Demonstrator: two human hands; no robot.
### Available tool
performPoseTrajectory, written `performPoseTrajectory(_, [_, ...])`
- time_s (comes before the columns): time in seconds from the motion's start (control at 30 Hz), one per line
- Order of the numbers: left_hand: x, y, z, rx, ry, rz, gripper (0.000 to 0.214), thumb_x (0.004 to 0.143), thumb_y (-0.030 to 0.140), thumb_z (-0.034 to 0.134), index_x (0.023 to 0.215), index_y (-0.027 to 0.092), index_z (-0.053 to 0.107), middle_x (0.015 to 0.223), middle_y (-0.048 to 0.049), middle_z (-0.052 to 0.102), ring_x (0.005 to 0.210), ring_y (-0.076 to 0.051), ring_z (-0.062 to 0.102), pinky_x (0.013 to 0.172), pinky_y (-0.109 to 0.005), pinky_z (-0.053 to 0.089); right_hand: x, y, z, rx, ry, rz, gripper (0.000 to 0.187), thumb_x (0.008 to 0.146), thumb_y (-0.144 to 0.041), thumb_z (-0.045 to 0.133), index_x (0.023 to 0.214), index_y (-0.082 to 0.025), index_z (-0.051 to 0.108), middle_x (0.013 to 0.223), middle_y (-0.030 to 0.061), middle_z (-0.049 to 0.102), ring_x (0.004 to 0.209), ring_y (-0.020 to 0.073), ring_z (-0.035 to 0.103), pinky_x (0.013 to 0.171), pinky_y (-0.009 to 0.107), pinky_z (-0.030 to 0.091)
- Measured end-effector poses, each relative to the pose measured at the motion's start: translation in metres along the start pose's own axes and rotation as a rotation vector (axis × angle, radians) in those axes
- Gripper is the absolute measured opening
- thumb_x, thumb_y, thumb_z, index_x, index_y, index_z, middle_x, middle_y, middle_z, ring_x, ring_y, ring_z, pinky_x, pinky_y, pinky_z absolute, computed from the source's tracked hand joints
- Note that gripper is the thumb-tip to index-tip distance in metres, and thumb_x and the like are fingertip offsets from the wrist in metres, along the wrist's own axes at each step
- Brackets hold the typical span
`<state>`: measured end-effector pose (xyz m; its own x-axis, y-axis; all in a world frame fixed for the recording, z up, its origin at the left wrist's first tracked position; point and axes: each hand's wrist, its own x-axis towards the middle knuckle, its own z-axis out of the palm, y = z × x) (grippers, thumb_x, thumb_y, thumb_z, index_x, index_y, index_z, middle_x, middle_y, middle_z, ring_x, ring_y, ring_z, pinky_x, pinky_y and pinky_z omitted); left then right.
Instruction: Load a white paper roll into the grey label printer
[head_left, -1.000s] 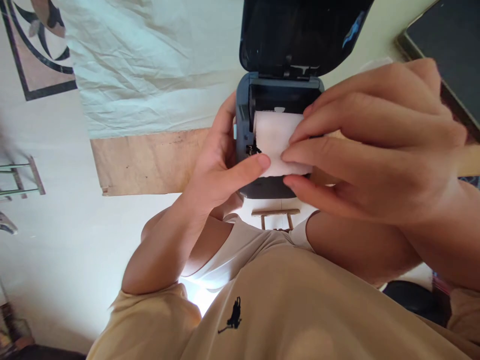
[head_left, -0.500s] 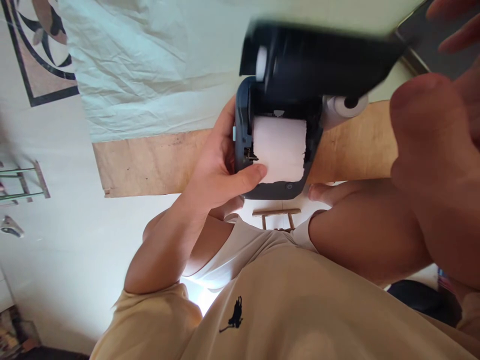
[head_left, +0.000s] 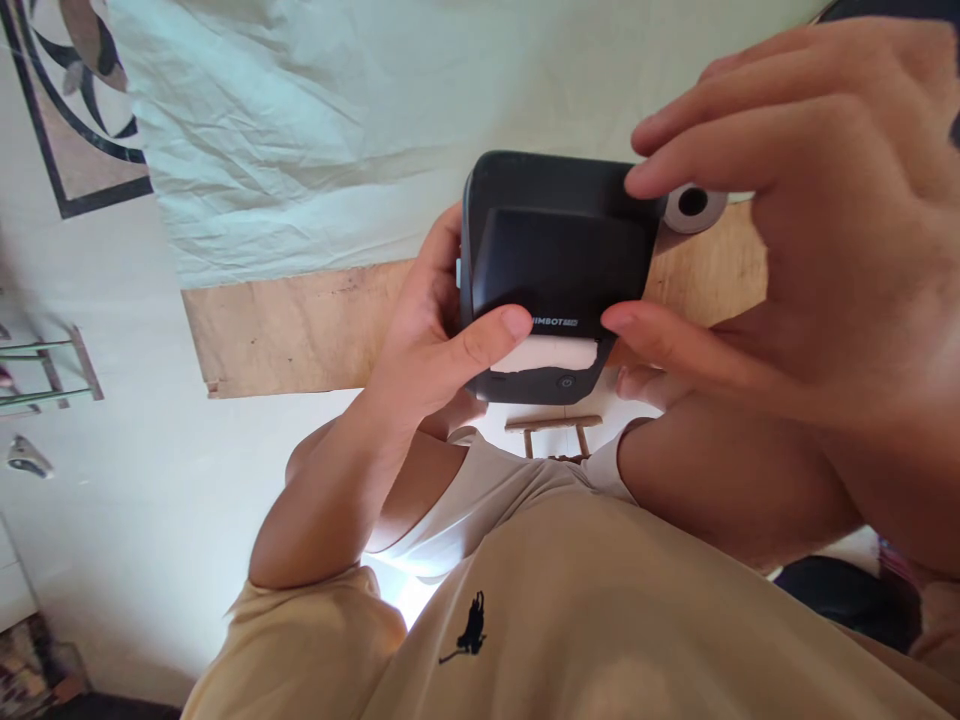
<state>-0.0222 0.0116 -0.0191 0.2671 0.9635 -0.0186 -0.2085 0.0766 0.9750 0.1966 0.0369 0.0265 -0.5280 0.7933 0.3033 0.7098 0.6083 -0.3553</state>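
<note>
A small dark label printer (head_left: pixel 559 265) sits between both hands with its lid down. A short strip of white paper (head_left: pixel 551 354) sticks out of the slot at its front. My left hand (head_left: pixel 439 340) is wrapped round the printer's left side, with the thumb lying on the lid's front edge. My right hand (head_left: pixel 787 230) pinches the lid from the right. Its fingertips rest on the far right corner and its thumb on the front edge beside the paper. A white paper roll (head_left: pixel 691 203) lies just behind the printer, partly hidden by my right fingers.
Under the printer lies a bare wooden board (head_left: pixel 300 325), and beyond it a crumpled pale sheet (head_left: pixel 315 130). A patterned floor tile (head_left: pixel 67 110) shows at the top left. My beige shirt (head_left: pixel 585 620) fills the bottom, and a small wooden stool (head_left: pixel 551 432) shows between my arms.
The printer's lid, open over the white roll a second ago, has swung down and is closed. My right hand left the paper, lifted away, then came back onto the lid.
</note>
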Motion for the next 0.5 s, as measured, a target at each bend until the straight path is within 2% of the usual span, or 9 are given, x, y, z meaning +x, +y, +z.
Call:
performPoseTrajectory(0.1, [-0.002,0.016,0.007,0.031,0.043,-0.134,0.034,0.084,0.036,0.058,0.114,0.021,0.052,0.088,-0.0019,0.057,0.073,-0.011,0.059,0.064,-0.024,0.052,-0.004,0.0,0.005,-0.053,-0.027,-0.024,0.048,0.088,-0.059,0.037,0.122,-0.026,0.043,0.131,-0.0076,0.04,0.131,0.0115,0.037,0.11,0.034,0.032])
performPoseTrajectory(0.2, [-0.001,0.019,0.006,0.033,0.01,-0.122,0.031,0.081,0.035,0.062,0.109,0.023,0.054,0.089,-0.0021,0.056,0.073,-0.011,0.057,0.064,-0.023,0.049,-0.005,-0.002,0.007,-0.069,-0.052,0.023,0.056,0.088,-0.065,0.032,0.127,-0.026,0.04,0.134,-0.0071,0.038,0.133,0.0119,0.035,0.112,0.036,0.031])
performPoseTrajectory(0.3, [0.002,0.009,0.0,0.026,0.008,-0.082,0.039,0.077,0.037,0.064,0.113,0.025,0.052,0.094,-0.0027,0.057,0.08,-0.015,0.06,0.067,-0.027,0.049,-0.003,-0.006,0.008,-0.09,-0.054,0.029,0.055,0.089,-0.067,0.027,0.128,-0.029,0.037,0.135,-0.0099,0.036,0.132,0.011,0.035,0.108,0.037,0.033])
performPoseTrajectory(0.4, [0.004,0.0,-0.004,-0.004,0.01,-0.082,0.051,0.075,0.04,0.066,0.121,0.027,0.048,0.088,-0.0012,0.055,0.07,-0.013,0.059,0.058,-0.026,0.044,-0.004,-0.008,0.009,-0.1,-0.053,0.029,0.053,0.09,-0.066,0.024,0.128,-0.031,0.036,0.135,-0.0116,0.035,0.131,0.01,0.036,0.104,0.035,0.032])
performPoseTrajectory(0.47, [0.005,0.001,-0.003,-0.082,-0.014,-0.089,0.057,0.073,0.048,0.065,0.122,0.027,0.045,0.087,-0.0011,0.057,0.067,-0.014,0.059,0.055,-0.026,0.044,-0.005,-0.007,0.01,-0.097,-0.051,0.028,0.054,0.089,-0.066,0.025,0.129,-0.03,0.035,0.136,-0.0117,0.035,0.129,0.0097,0.037,0.104,0.034,0.031])
performPoseTrajectory(0.5, [0.006,0.003,-0.002,-0.111,-0.02,-0.105,0.058,0.074,0.053,0.062,0.122,0.026,0.045,0.089,-0.0019,0.059,0.071,-0.016,0.061,0.057,-0.028,0.046,-0.006,-0.006,0.01,-0.093,-0.049,0.026,0.054,0.089,-0.066,0.027,0.129,-0.03,0.035,0.136,-0.0115,0.034,0.129,0.0095,0.038,0.104,0.033,0.03])
